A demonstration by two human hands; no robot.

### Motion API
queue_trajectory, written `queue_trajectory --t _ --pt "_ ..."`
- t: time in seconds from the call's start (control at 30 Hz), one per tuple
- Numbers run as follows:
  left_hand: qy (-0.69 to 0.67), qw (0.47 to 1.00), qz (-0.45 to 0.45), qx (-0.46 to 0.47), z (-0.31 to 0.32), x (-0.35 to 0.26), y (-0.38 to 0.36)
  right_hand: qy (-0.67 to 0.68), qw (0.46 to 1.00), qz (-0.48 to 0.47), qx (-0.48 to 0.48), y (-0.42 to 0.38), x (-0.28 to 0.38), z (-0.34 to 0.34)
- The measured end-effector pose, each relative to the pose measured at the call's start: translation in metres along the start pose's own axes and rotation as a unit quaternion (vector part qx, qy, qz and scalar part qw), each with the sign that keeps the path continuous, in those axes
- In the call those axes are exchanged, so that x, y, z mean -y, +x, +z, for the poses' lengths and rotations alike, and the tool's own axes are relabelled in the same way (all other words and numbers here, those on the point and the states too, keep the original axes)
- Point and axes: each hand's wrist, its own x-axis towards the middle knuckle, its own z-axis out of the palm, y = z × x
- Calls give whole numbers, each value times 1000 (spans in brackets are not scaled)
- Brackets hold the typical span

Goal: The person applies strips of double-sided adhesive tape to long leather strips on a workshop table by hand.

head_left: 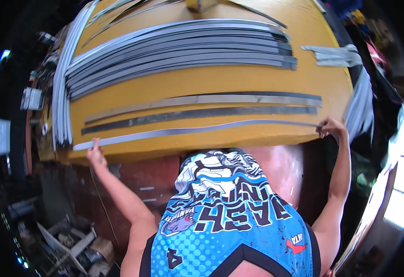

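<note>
A long, narrow light grey strip (pixel 179 131) stretches along the near edge of the yellow table, slightly wavy and twisted toward its right end. My left hand (pixel 97 154) pinches it close to its left end, with the tip sticking out beyond the fingers. At the other end, my right hand (pixel 332 128) is closed on the strip's tip by the table's right corner. Just beyond lie a dark strip (pixel 202 118) and a tan-grey strip (pixel 206 99) with a dark edge, roughly parallel to the held one.
A layered stack of grey strips (pixel 179 51) covers the yellow table's (pixel 239 81) far middle. Bundled pale strips (pixel 62 101) run down its left side. Another grey bundle (pixel 361 99) hangs over the right edge. A wooden frame (pixel 68 242) stands on the floor at lower left.
</note>
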Motion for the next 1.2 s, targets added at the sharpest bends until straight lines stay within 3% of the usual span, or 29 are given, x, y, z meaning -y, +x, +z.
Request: queue_trajectory --t 0.07,0.17,0.3,0.43,0.53,0.6,0.7,0.8,0.83,0.87,0.97,1.0,1.03,1.07,1.2 --pt "11 998 -54 40 -3 27 -7 -102 993 50 12 12 2 7" --pt "-35 995 -96 13 8 48 -18 -153 977 147 5 40 -23 -12" --pt "-78 989 -120 46 27 59 -24 -198 968 152 10 79 -65 -39" --pt "-114 984 -134 22 43 55 -34 -192 971 139 -1 100 -94 -60" --pt "-78 992 -76 66 34 72 -21 -318 926 201 -19 125 -116 -80" --pt "-72 992 -90 51 34 69 -23 -458 864 193 -79 133 -124 -79" --pt "-83 989 -101 62 36 61 -29 -492 834 221 -115 124 -69 -60" --pt "-97 986 -122 65 34 60 -27 -458 860 165 -155 107 -1 -1" --pt "-101 984 -126 73 34 60 -27 -449 837 36 -310 109 4 22" --pt "-87 984 -131 79 36 56 -30 -421 780 -93 -452 109 14 48" --pt "-92 975 -144 142 68 37 -86 -127 871 -156 -448 99 68 128" --pt "-89 969 -160 168 73 34 -96 -83 854 -223 -463 113 76 166" --pt "-84 961 -177 196 79 31 -110 6 878 -265 -398 110 101 204" --pt "-75 957 -192 203 86 25 -127 94 869 -324 -361 99 129 241" --pt "-32 956 -200 213 120 27 -169 164 876 -389 -232 108 175 316"
